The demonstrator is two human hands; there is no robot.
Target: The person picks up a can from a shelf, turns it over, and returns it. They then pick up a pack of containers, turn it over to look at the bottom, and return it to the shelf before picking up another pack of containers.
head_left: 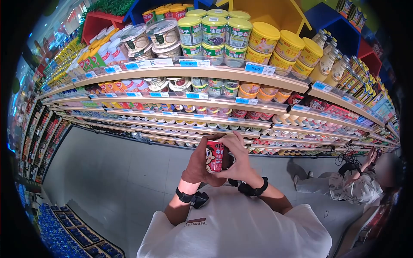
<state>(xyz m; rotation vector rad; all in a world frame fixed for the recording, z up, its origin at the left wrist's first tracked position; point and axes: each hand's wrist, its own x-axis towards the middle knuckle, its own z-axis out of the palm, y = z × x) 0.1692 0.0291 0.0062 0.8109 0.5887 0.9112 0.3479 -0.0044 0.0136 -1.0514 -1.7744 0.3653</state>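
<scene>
A small red milk can with a cartoon face and white and black lettering stands upright between my hands, in front of my chest. My left hand is wrapped around its left side. From the right, my right hand grips the can with thumb and fingers curved, a dark gap showing between palm and can. The back and underside of the can are hidden by my hands.
Long store shelves curve across the front, packed with tubs, cans and bottles above price labels. To the right a person in a patterned top holds something up. Blue-packed goods fill a rack at lower left. Grey floor lies between.
</scene>
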